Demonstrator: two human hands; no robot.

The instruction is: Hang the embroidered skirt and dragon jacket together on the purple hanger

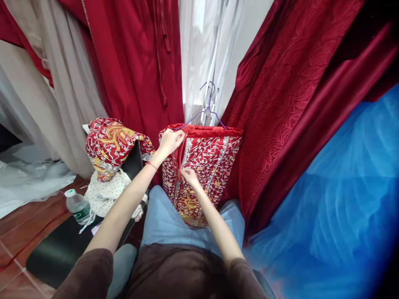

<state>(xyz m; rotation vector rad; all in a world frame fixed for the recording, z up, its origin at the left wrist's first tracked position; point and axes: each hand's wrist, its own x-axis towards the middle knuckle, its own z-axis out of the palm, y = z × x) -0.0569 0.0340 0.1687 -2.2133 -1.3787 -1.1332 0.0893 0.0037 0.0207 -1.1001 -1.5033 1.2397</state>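
Note:
A red skirt (204,160) with dense silver and gold embroidery hangs before my knees from a purple wire hanger (208,109). Its plain red waistband (215,131) runs along the top. At the waistband's left end my left hand (171,140) is closed, pinching the fabric. Lower down, my right hand (189,176) pinches at the side opening, where narrow red strips (178,155) hang down. Whether it grips a strip, the opening's edge or a zipper pull is too small to tell.
On my left, a black chair (59,253) bears a water bottle (77,206) and a dotted white cloth bag (107,187). A matching embroidered garment (114,143) drapes over its backrest. Red gowns (134,58) hang ahead, and a blue tulle gown (339,199) spreads at right.

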